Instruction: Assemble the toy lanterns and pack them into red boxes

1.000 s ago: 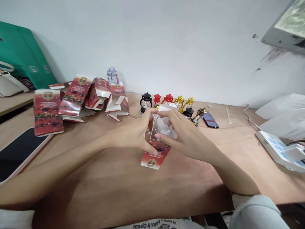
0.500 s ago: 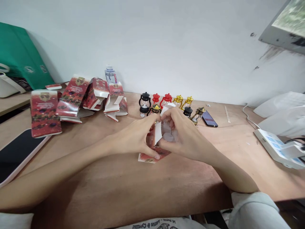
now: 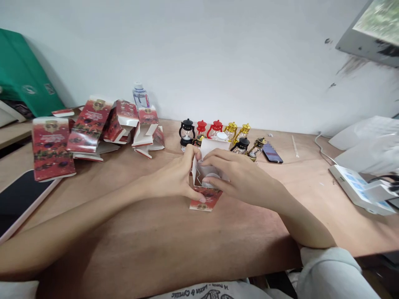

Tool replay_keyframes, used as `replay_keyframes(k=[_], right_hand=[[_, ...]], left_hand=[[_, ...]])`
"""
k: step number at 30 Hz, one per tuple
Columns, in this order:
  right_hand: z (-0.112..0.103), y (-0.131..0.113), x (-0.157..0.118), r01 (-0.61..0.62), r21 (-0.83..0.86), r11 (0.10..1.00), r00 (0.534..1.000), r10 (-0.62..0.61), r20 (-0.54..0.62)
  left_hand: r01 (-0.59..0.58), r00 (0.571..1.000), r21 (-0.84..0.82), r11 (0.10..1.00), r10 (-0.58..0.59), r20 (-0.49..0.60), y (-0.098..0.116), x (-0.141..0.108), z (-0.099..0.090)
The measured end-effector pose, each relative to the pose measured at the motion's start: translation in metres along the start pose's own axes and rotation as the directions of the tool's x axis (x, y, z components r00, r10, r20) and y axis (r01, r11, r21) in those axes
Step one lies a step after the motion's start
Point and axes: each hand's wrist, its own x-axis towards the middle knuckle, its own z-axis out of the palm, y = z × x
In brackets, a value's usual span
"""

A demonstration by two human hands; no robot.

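Note:
My left hand (image 3: 176,176) is closed round the left side of a red printed cardboard box (image 3: 207,200), its thumb low on the front. The box stands with its top open and a white flap (image 3: 214,144) raised at the back. My right hand (image 3: 245,176) reaches over the opening from the right, fingers curled down at a translucent plastic piece (image 3: 212,180) that sits mostly inside the box. The piece's lower part is hidden. Just behind the box, several small lanterns in black, red and gold stand in a group, among them a black lantern (image 3: 187,132) and a red lantern (image 3: 215,129).
Opened red boxes (image 3: 90,124) lie heaped at the left, with a water bottle (image 3: 141,96) behind them. A tablet-like dark slab (image 3: 23,201) lies at the left edge. On the right are a phone (image 3: 272,153), a power strip (image 3: 358,187) and white plastic bags (image 3: 364,143).
The translucent piece has gone down into the box. The box is now more upright, its back flap showing, and my right hand has flattened over the opening.

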Motion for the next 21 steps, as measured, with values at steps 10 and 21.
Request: replay_keyframes(k=[10,21], right_hand=[[0.0015,0.0021,0.0028,0.001,-0.031,1.000,1.000,-0.002,-0.018],[-0.0010,0.0076,0.0048,0.012,0.061,0.998,0.999,-0.010,-0.031]], left_hand=[[0.037,0.998,0.066,0.997,-0.041,0.057,0.0058,-0.0008,-0.0032],[0.000,0.997,0.059,0.998,-0.005,0.074,0.0022,0.0002,-0.0041]])
